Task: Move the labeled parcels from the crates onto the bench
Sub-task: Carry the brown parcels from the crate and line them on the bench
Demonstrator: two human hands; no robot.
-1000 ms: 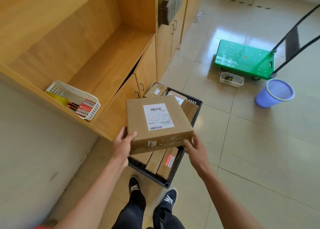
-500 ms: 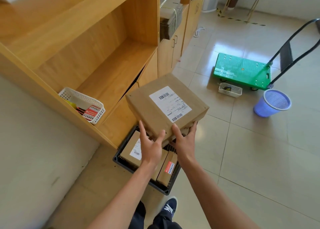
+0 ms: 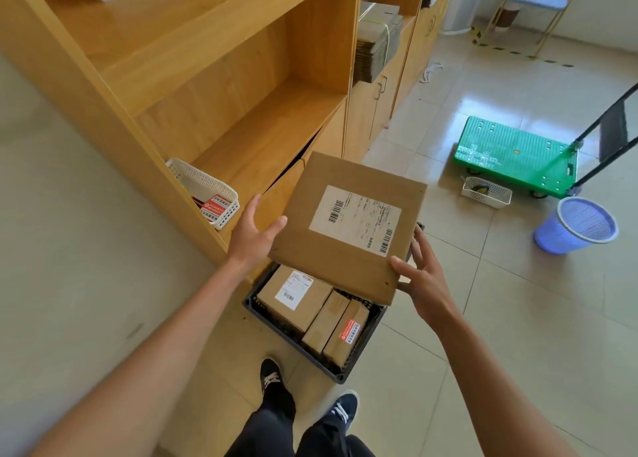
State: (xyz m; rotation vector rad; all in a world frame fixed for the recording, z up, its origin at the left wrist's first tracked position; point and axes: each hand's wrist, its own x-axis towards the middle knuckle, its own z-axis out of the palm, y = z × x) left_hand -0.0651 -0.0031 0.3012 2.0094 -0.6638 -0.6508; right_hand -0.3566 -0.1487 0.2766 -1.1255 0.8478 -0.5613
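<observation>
Head view, your left hand [image 3: 253,234] and right hand [image 3: 423,277] hold the labeled parcel [image 3: 348,227] by opposite edges, fingers spread straight, thumbs on top, parcel tilted above the black crate [image 3: 340,375] of parcels on the floor, beside the wooden shelf [image 3: 262,139].
</observation>
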